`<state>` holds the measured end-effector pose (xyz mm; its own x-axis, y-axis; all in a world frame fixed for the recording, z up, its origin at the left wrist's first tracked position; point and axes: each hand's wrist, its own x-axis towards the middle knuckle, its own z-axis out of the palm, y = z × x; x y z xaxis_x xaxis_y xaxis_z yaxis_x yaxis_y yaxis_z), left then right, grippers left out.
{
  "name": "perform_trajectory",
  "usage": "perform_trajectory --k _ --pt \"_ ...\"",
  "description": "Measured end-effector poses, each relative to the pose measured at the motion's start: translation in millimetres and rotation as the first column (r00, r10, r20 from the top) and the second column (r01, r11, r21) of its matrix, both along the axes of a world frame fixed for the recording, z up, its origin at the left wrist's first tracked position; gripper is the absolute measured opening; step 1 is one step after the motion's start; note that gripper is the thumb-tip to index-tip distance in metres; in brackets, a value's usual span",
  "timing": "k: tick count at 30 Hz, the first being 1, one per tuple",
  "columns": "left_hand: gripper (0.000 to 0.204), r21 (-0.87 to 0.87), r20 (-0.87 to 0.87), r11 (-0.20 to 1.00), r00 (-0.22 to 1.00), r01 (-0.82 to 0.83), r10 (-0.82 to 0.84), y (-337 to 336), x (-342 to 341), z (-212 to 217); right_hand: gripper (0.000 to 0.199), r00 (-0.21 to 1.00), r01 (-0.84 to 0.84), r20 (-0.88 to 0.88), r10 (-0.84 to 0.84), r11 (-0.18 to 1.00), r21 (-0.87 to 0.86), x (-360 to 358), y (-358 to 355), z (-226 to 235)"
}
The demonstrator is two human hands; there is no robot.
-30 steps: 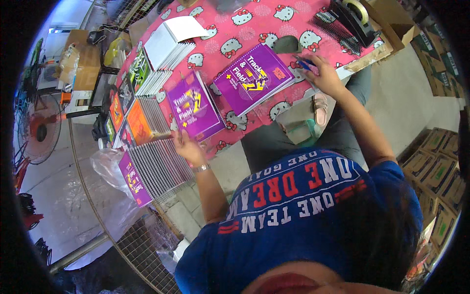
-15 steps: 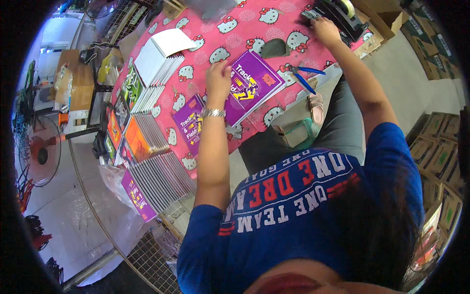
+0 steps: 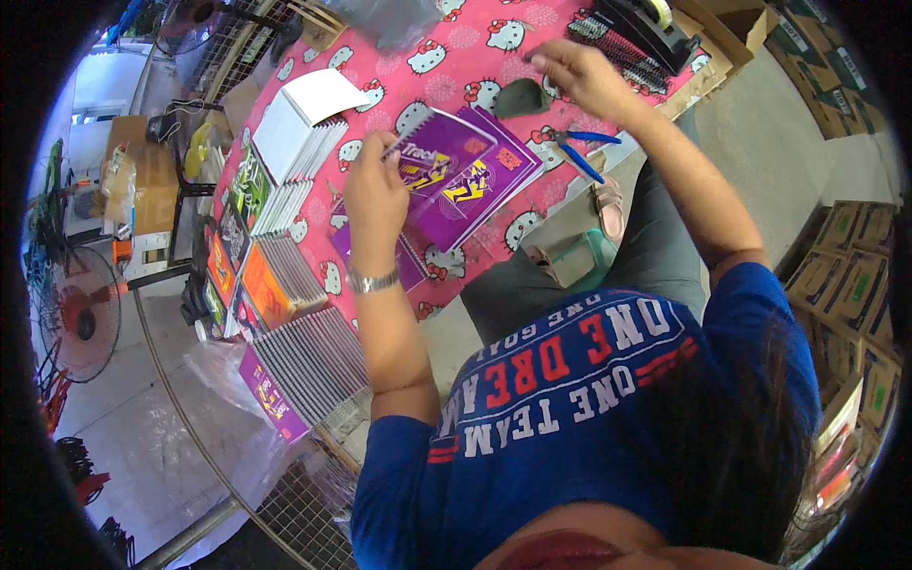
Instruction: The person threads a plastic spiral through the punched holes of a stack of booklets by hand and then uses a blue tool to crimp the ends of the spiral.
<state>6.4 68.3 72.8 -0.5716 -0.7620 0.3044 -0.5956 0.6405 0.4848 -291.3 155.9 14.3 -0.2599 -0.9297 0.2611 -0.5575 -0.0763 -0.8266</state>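
Note:
My left hand [image 3: 376, 195] pinches the left edge of a purple-covered notebook [image 3: 458, 152], which is raised and tilted. Beneath it on the table lies another purple notebook [image 3: 518, 171]. Out to the right, my right hand [image 3: 591, 84] has its thumb and fingers pressed together. A small dark bit shows at the fingertips, too small to name. Beside this hand is a pile of black binding coils [image 3: 617, 52]. Blue-handled cutting pliers [image 3: 581, 152] lie nearer to me, and a dark grey-green flat piece [image 3: 522, 98] rests between the hands.
The pink cloth-covered table [image 3: 456, 52] carries a stack of white-paged books [image 3: 309, 109] on the left. Nearer, orange books [image 3: 275, 280] and a row of spiral-bound purple notebooks [image 3: 309, 366] stand. A black tape dispenser [image 3: 651, 33] is at the far right; cardboard boxes [image 3: 845, 275] are stacked beyond.
My left hand has moved left and taken hold of the purple notebook, lifting its edge. My right hand has come away from the coil pile, leftward and toward me.

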Motion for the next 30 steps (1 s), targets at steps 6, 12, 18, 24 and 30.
perform_trajectory --k 6,12,18,24,30 --pt "0.021 -0.301 0.223 0.948 0.974 0.105 -0.037 29.2 3.8 -14.8 0.026 0.959 -0.279 -0.062 0.275 0.9 -0.334 59.6 9.1 10.5" --pt "0.028 -0.398 0.158 0.916 0.987 0.052 0.013 33.6 -6.0 -19.9 0.025 0.918 -0.396 -0.173 0.358 0.863 -0.312 72.1 -0.5 25.8" --pt "0.029 -0.41 0.14 0.911 0.99 0.042 0.017 31.2 -7.1 -22.7 0.024 0.912 -0.406 -0.077 0.403 0.858 -0.314 75.8 -6.6 21.6" --pt "0.028 -0.42 0.127 0.906 0.992 0.045 0.01 30.1 -7.6 -22.5 0.024 0.926 -0.367 -0.213 0.311 0.875 -0.316 81.4 -0.9 25.4" --pt "0.027 -0.404 0.11 0.914 0.994 0.044 0.001 29.4 -8.2 -22.5 0.024 0.959 -0.249 0.059 0.278 0.922 -0.295 96.6 3.8 15.4"
